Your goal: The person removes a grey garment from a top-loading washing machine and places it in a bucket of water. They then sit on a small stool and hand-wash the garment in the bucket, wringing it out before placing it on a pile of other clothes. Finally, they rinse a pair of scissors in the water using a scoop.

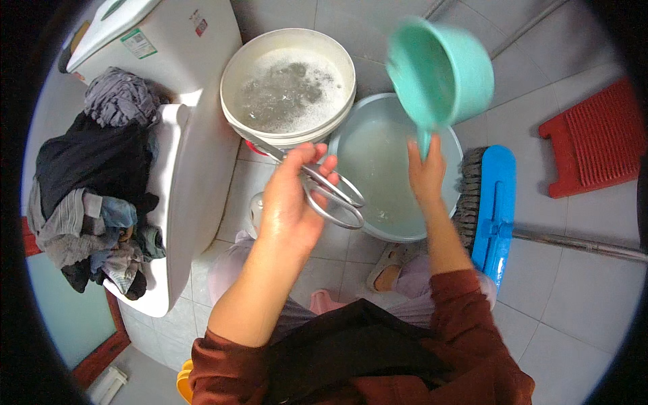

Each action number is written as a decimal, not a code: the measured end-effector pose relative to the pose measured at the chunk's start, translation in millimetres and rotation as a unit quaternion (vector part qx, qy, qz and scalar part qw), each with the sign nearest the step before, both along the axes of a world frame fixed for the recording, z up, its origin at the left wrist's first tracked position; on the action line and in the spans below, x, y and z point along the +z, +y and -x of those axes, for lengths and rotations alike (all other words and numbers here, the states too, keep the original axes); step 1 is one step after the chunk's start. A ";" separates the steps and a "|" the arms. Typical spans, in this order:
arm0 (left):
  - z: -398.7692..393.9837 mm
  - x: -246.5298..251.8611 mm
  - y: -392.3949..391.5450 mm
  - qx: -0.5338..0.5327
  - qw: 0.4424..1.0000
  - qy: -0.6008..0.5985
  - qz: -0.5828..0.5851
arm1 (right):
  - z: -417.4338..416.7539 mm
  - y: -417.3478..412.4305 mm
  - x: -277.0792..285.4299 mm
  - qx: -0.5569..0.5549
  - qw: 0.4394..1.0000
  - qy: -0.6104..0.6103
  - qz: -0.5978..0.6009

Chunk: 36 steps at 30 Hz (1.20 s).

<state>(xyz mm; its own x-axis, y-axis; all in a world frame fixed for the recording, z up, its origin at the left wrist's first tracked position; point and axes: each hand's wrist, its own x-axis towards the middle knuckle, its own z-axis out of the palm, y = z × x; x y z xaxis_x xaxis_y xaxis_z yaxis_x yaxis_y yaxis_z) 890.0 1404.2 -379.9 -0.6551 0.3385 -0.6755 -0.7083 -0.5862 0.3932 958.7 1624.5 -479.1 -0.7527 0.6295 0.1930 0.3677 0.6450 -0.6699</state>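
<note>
Metal scissors [336, 197] lie in my left hand [298, 197], their looped handles to the right and the blades pointing up and left toward a white bucket [230, 109] of sudsy, greyish water. In my right hand [427, 169] is the handle of a turquoise plastic dipper [471, 76]. The dipper is tilted, its mouth turned to the left, above the far right part of a pale blue basin [458, 147] that holds cloudy water. Whether the dipper holds water I cannot tell.
Clothes [91, 162] are piled on a closed toilet [174, 202] at the left. A blue floor brush [498, 202] with a metal pole lies right of the basin, and a red plastic washboard [602, 142] farther right. Part of a pink object [325, 301] shows between the legs.
</note>
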 end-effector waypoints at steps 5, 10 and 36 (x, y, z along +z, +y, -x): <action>-1.3 0.8 -0.2 -0.004 1.000 0.001 0.005 | -61.9 45.1 -139.4 -0.142 0.943 -0.297 0.038; -8.2 2.1 0.1 -0.034 0.998 -0.023 0.039 | -44.7 109.5 -197.0 -0.042 0.905 -0.424 -0.016; -4.6 -7.8 -8.8 0.002 0.999 0.032 0.026 | -104.4 -35.2 -41.0 -0.024 0.765 -0.038 0.643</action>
